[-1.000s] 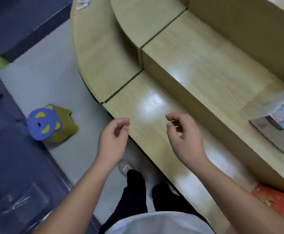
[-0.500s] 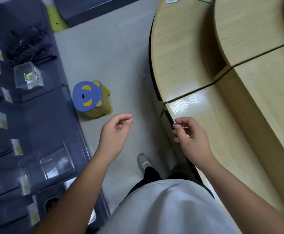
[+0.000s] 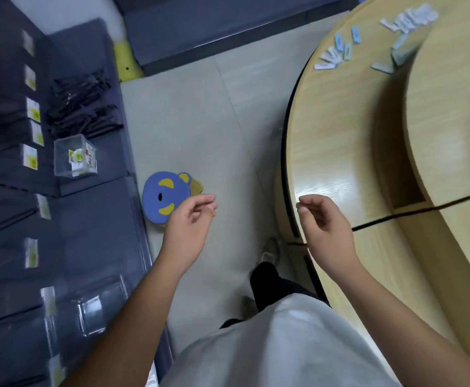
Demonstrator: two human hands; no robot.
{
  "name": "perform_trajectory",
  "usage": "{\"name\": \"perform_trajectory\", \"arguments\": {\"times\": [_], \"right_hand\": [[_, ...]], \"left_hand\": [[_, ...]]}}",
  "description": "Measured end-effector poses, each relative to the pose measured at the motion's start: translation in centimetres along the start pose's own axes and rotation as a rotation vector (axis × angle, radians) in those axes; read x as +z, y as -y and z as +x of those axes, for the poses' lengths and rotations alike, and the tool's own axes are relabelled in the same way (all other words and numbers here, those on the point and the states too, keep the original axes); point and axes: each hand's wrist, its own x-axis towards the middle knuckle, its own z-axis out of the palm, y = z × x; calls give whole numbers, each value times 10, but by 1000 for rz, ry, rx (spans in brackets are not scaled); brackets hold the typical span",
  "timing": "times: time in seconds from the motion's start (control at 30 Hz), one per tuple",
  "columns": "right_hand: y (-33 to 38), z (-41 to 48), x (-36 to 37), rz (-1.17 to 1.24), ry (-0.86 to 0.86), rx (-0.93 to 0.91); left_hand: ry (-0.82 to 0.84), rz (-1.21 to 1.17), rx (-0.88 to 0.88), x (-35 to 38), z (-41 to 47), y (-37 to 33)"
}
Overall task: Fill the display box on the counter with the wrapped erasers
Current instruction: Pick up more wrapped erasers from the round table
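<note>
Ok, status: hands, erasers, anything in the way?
Left hand and right hand empty, loosely curled, in the air. Wrapped erasers lie scattered far along the counter; no display box in view there. Blue stool on floor to the left.

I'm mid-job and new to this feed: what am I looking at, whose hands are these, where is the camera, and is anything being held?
There is no machine: a person works with bare hands. The camera sits on the person's head and looks forward and down, so you see their own arms from above. The left hand hangs over the floor and the right hand over the edge of the curved wooden counter. Both have loosely curled fingers, and I see nothing in either. Small wrapped erasers lie scattered at the counter's far end, blurred. On the floor stands a blue and yellow stool, and at the left are dark shelves with a clear box. No display box shows on the counter in this view.
</note>
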Motion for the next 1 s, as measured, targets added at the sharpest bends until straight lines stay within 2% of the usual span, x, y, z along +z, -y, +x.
{"name": "perform_trajectory", "arguments": {"times": [0.27,0.5,0.77,1.0], "right_hand": [[48,112,12,-45,11,10],[72,210,56,-12,-83,50],[108,319,95,6,-257,108],[120,395,85,125,-412,167]], "left_hand": [[32,-11,7,-7,106,-59],[65,12,43,-8,221,-105],[207,135,108,2,366,-176],[392,271,152,57,456,-232]]}}
